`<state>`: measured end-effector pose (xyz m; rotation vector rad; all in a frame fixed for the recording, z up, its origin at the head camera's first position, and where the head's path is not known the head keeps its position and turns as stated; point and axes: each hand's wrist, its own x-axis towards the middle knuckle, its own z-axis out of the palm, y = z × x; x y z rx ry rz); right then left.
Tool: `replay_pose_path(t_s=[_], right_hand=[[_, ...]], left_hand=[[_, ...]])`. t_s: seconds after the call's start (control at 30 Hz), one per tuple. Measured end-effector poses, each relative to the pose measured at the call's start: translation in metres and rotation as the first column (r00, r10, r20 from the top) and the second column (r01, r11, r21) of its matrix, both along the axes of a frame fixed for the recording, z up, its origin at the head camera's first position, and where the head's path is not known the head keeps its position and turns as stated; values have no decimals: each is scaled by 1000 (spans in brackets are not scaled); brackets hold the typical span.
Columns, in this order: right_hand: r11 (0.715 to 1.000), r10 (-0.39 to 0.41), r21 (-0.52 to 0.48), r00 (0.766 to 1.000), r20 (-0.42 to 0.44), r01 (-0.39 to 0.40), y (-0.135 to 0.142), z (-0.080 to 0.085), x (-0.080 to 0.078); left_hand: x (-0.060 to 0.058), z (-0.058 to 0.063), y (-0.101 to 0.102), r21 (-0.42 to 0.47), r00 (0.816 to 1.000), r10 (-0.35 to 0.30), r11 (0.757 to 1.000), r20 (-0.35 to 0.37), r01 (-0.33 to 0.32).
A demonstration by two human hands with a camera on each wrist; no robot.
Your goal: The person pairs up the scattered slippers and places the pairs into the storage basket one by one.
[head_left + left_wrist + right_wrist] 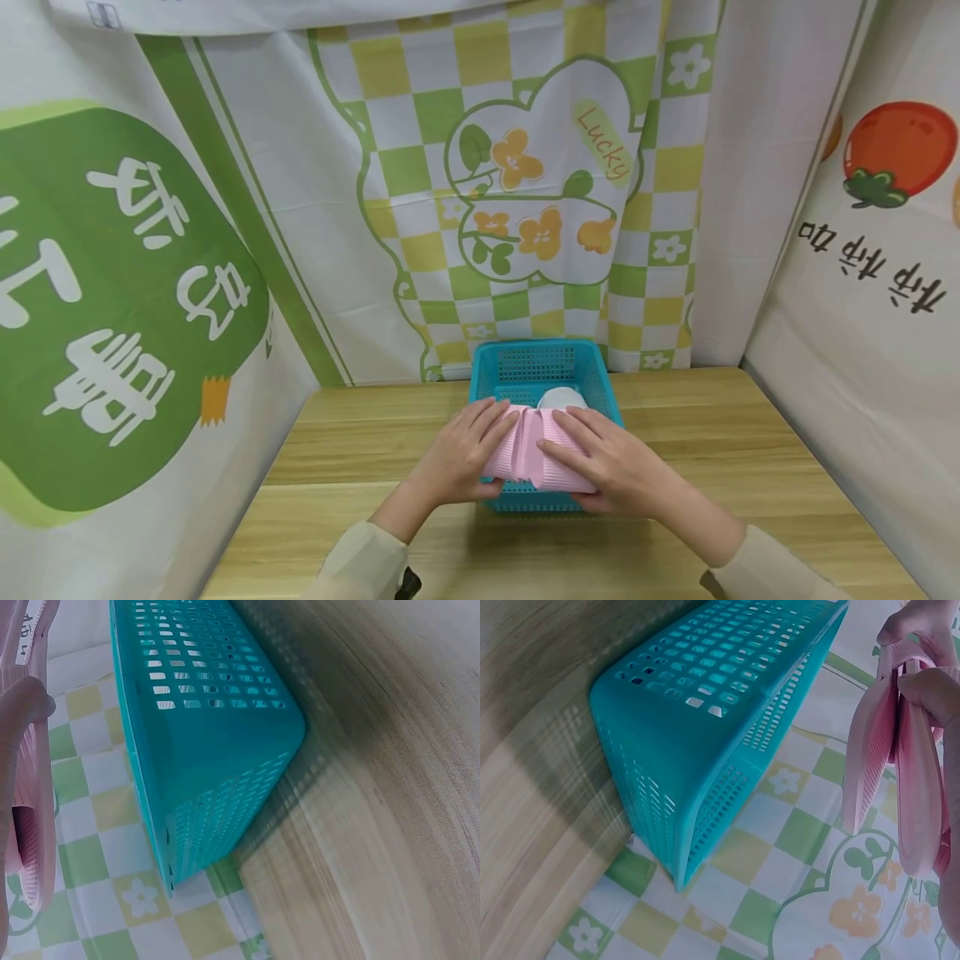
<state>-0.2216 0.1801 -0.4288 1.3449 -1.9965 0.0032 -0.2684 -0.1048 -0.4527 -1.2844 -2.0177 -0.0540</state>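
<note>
Both hands hold a pair of pink ribbed slippers (564, 460) over the front part of a blue plastic basket (482, 367). My left hand (456, 457) grips the left side, fingers on top and thumb underneath. On the other side, my right hand (622, 468) grips in the same way, fingers spread over the ribbed upper. The right wrist view shows the pink soles (919, 787) side by side, toward the upper right. Part of a slipper (45, 825) also shows at the left edge of the left wrist view.
Something white and rounded (561, 398) shows in the basket behind the slippers, partly hidden. The basket stands on a wood-grain table (360, 442), close to a checked cloth backdrop (495, 308). Printed cloth walls (840, 350) rise on both sides.
</note>
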Motion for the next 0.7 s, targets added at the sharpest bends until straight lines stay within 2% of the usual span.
replay_pose_path(t_s=[0.5, 0.7], right_hand=[[1000, -7, -29, 1000, -25, 6, -5, -4, -2], [999, -17, -37, 999, -36, 16, -8, -4, -1]], left_hand=[[-4, -1, -6, -7, 1000, -22, 1000, 15, 22], [-3, 0, -8, -17, 1000, -6, 1000, 29, 7]])
